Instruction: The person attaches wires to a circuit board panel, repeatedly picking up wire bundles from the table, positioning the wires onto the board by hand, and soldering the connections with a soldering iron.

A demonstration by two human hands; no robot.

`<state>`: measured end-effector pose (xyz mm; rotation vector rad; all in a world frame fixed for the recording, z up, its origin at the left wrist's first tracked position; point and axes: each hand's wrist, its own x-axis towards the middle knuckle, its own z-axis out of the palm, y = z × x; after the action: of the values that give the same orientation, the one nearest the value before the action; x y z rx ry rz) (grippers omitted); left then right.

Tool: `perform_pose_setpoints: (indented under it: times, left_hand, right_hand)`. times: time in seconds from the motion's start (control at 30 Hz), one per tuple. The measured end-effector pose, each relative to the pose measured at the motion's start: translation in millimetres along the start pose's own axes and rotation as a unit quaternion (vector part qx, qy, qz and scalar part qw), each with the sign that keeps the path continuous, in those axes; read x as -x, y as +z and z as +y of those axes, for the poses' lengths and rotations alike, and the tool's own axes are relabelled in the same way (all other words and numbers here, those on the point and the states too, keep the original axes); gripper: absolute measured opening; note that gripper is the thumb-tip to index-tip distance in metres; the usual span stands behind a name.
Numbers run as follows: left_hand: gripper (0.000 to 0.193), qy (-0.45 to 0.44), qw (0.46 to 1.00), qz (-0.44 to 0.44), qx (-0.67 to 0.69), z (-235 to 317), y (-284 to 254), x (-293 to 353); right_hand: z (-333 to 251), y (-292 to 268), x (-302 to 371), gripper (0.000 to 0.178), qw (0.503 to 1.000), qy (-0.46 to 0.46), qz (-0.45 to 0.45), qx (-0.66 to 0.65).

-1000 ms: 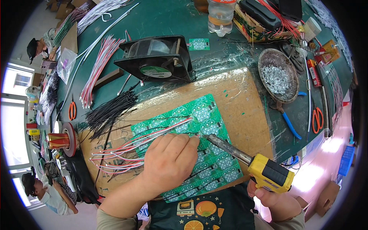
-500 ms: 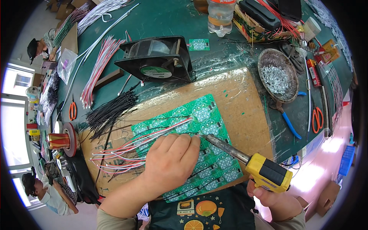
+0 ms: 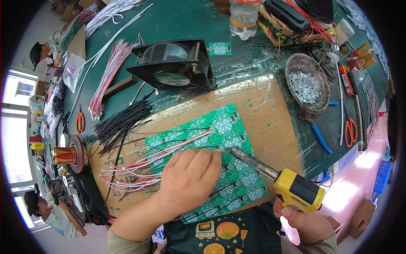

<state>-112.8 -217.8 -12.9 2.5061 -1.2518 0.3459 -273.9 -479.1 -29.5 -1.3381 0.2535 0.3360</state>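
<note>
A green panel of joined circuit boards (image 3: 224,127) lies on the cardboard in front of me. My left hand (image 3: 192,175) is closed over its middle, thumb and fingers pinched at a thin black wire (image 3: 208,147); the fingertips are partly hidden. My right hand (image 3: 294,213) grips a yellow and black gun-shaped soldering iron (image 3: 300,190). Its dark tip points left, close to my left fingertips and just over the panel. Red and white wires (image 3: 139,163) fan out across the panel's left side and under my left hand. More black wires (image 3: 224,188) lie across the lower boards.
Beyond the cardboard (image 3: 275,127) stands a black fan (image 3: 171,65), with a black wire bundle (image 3: 122,122) to its near left. To the right are a metal dish of solder scraps (image 3: 306,84), blue-handled pliers (image 3: 321,137) and orange scissors (image 3: 350,132). A solder spool (image 3: 76,154) stands left.
The soldering iron and my right hand have shifted slightly right, drawing the tip a little away from my left fingertips. My left hand stays nearly still.
</note>
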Motion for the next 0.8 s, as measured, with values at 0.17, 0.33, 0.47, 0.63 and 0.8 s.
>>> perform_pose_setpoints:
  times: [0.17,0.33,0.47,0.63,0.8]
  left_hand:
    - [0.032,-0.001,1.0,-0.006,0.002,0.3,-1.4,0.1]
    - [0.032,0.001,1.0,-0.01,-0.002,0.5,-1.2,0.8]
    - [0.032,0.001,1.0,-0.011,-0.002,0.6,-1.6,1.0]
    - [0.032,0.001,1.0,-0.013,-0.003,0.7,-1.7,1.4]
    - [0.031,0.003,1.0,-0.011,-0.004,0.7,-0.6,0.2]
  right_hand:
    - [2.0,-3.3,0.7,0.046,0.999,-0.004,-0.012,0.033]
    - [-1.6,-0.2,-1.0,0.045,0.999,-0.006,-0.006,0.044]
    - [-4.1,0.5,-1.7,0.043,0.999,0.003,0.001,0.044]
    - [-5.1,2.3,-2.7,0.041,0.999,0.009,0.004,0.047]
    - [3.8,2.1,-0.4,0.043,1.0,-0.019,0.01,0.012]
